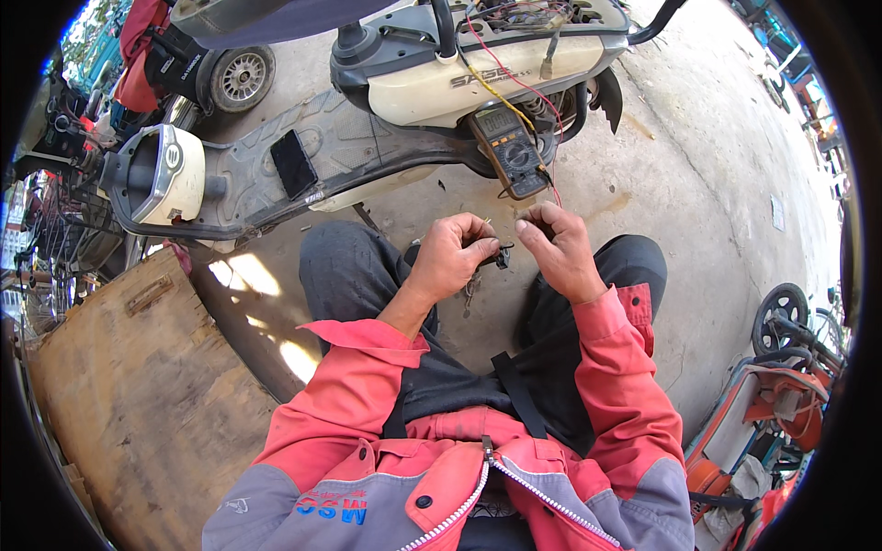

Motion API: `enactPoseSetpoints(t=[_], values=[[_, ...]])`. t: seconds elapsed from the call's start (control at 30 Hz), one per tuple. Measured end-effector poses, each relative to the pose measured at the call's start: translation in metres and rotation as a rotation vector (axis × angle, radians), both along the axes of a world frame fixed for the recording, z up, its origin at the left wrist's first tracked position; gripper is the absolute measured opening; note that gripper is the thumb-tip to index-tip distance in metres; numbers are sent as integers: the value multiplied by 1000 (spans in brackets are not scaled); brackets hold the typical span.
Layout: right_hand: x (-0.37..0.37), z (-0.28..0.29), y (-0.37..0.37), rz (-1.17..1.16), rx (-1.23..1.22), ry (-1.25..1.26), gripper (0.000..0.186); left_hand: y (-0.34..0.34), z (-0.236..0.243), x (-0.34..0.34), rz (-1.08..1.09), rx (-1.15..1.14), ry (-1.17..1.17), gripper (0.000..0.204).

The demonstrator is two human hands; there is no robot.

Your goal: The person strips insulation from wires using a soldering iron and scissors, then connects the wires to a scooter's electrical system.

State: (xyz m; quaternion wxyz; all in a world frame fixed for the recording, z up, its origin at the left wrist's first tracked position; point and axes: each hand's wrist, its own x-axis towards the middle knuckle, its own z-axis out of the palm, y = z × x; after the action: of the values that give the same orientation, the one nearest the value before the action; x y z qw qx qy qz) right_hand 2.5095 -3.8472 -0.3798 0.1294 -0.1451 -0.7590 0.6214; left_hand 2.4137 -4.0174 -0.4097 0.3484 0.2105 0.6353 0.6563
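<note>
Between thumb and fingers, my left hand (457, 253) pinches a small black part (502, 257), perhaps a connector; its exact kind is too small to tell. Thin strands dangle below that hand. My right hand (558, 246) is a little to the right, its fingers curled together in a pinch; what they hold, if anything, is hidden. A thin red wire (557, 188) runs down close to it. Beyond my hands, a multimeter (511, 151) with a dark case leans against the electric scooter (496, 83), yellow and red leads around it.
A black phone (293, 165) lies on the scooter's footboard (344, 138). Exposed wiring (528, 16) shows at the top of the scooter body. To the left is a worn wooden board (147, 367). Red and black vehicle parts (763, 404) stand at the right on the concrete floor (698, 211).
</note>
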Motion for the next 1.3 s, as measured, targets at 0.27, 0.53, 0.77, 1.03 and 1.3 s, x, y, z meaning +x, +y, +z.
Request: enactPoseSetpoints(t=[0.27,0.53,0.77,1.03,1.3], values=[[0,16,0,127,568,207,23,1,0,0,3,22,-25,9],[0,8,4,179,579,150,10,0,3,1,-6,31,-29,10],[0,6,-4,163,254,1,20,1,2,1,-10,47,-42,9],[-2,18,0,174,-562,-475,32,-1,1,1,-5,-6,50,9],[0,-3,7,7,-33,-115,22,0,-4,-1,30,15,13,7]])
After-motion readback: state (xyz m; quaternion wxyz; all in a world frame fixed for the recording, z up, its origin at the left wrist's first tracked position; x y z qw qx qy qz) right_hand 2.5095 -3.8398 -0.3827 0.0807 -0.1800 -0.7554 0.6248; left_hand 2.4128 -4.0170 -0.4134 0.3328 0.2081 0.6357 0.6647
